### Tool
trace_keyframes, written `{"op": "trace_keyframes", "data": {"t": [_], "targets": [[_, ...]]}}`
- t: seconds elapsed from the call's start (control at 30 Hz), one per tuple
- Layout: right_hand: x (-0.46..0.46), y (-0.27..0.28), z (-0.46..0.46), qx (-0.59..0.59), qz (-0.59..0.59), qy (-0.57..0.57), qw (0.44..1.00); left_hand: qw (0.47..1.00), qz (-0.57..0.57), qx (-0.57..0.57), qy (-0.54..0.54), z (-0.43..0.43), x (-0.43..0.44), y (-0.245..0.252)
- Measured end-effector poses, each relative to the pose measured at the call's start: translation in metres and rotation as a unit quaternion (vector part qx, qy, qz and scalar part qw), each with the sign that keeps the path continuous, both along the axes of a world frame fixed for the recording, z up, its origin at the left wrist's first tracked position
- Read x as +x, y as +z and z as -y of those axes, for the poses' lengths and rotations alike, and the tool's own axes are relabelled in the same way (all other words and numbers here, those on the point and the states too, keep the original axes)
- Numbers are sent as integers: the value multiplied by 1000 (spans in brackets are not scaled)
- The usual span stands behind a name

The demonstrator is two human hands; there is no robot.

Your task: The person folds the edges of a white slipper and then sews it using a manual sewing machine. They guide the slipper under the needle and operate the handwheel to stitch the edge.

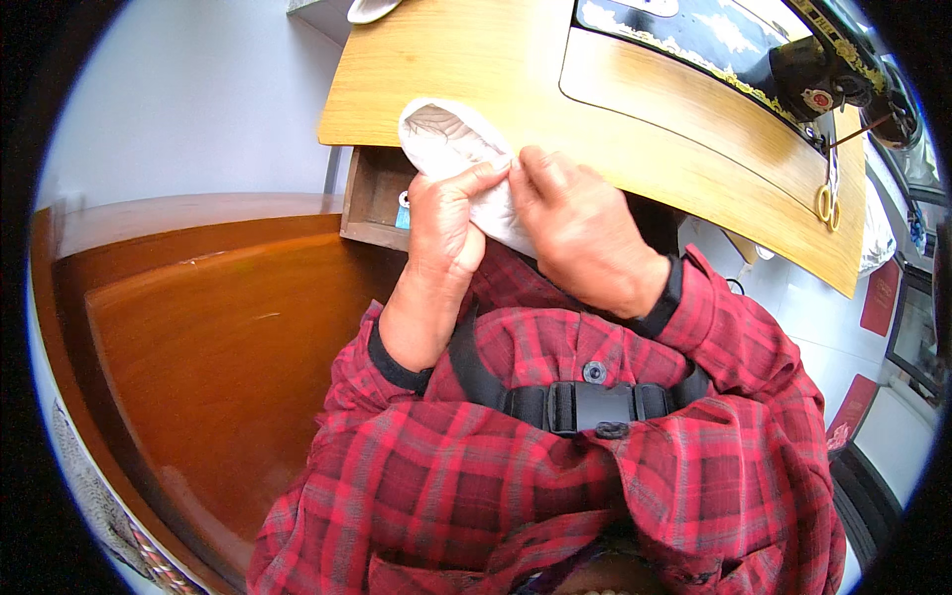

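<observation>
My left hand [450,219] grips a white padded cloth piece [454,134], its thumb pressed on the near edge. The piece is shaped like a rounded pouch, with its mouth showing a creased, quilted-looking lining. At that same edge the fingertips of my right hand [580,227] pinch the cloth, close beside my left thumb. Both hands are held just in front of the near edge of a wooden sewing table [461,59]. The lower part of the cloth passes behind my hands and is partly hidden.
A black sewing machine [714,44] with gold decoration stands at the upper right. Gold-handled scissors [828,201] lie near the table's right end. Below the tabletop, a drawer [372,197] stands open. A brown wooden panel [223,357] is at left; a white object [370,9] lies at the far edge.
</observation>
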State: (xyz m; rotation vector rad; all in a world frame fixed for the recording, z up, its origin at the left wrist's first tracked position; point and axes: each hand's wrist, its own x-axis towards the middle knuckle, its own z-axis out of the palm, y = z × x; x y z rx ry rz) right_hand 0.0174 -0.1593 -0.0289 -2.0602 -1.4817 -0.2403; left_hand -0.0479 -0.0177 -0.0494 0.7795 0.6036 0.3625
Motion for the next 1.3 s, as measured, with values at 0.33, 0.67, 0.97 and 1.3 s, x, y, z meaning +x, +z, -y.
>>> {"op": "trace_keyframes", "data": {"t": [0.33, 0.67, 0.97, 1.3], "targets": [[24, 11, 18, 66, -613, -17, 787, 989, 94, 114, -15, 5, -2, 23], [21, 11, 14, 119, -355, -13, 927, 989, 85, 111, -54, 10, -2, 23], [20, 10, 17, 82, -392, -24, 916, 988, 81, 113, -59, 9, -5, 19], [21, 10, 16, 79, -459, -58, 883, 993, 66, 83, -44, 5, -5, 13]]}}
